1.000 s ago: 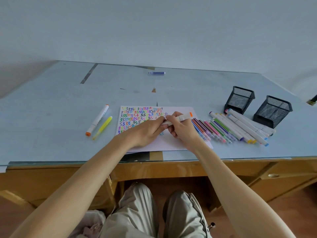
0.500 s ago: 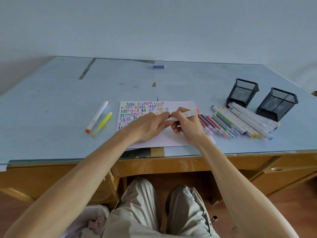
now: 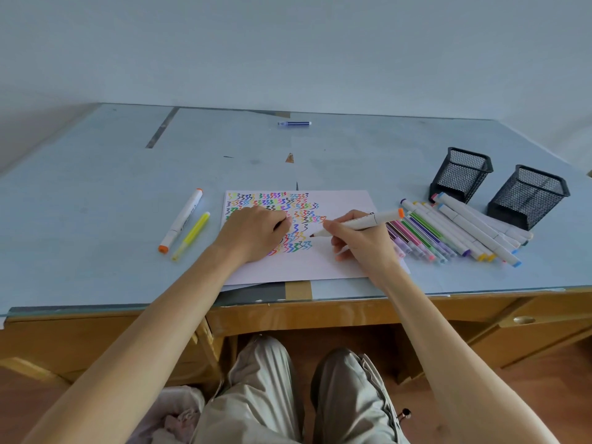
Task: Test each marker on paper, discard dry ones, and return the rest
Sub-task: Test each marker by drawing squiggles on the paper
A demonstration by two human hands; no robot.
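While the right hand point(image 3: 358, 241) grips the white-barrelled marker point(image 3: 362, 223) in a writing hold, its dark tip sits at or just above the paper point(image 3: 339, 200), beside the last row of squiggles; contact cannot be confirmed. The left hand point(image 3: 256, 233) rests on the sheet with fingers curled under; whether they enclose the removed cap cannot be told. Risk one: the left palm lies on inked marks, so wet ink could smear or transfer to skin. Risk two: free space is confined to the right and lower parts of the sheet, and a stroke laid over older marks could mask a faint, dry result. Risk three: the right wrist sits just beside the row of slim coloured markers point(image 3: 416, 238), and a sweep could roll them toward the desk point(image 3: 96, 193) edge. Risk four: an uncapped marker left idle may dry. Further right lie thicker white markers point(image 3: 474, 229) before two black mesh pen holders point(image 3: 461, 174), both apparently empty. Left of the paper lie an orange-capped marker point(image 3: 181, 221) and a yellow marker point(image 3: 192, 235); a blue marker point(image 3: 294, 123) lies well apart at the far side. Surface: pale blue top over a wooden frame, with patched strips. Room: plain pale wall, wooden floor.
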